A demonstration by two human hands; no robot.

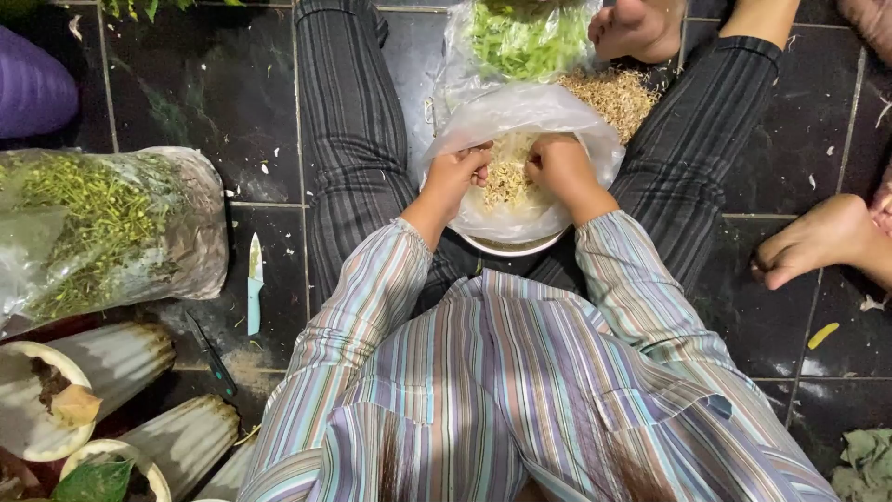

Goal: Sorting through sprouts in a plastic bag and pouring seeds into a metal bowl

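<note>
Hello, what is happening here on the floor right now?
A person in a striped shirt sits on the dark tiled floor with both hands in a round white bowl lined with clear plastic. The left hand and the right hand pinch at a heap of pale bean sprouts inside it. A small knife with a light blue handle lies untouched on the tiles to the left, beside a clear plastic bag of green plant stems.
</note>
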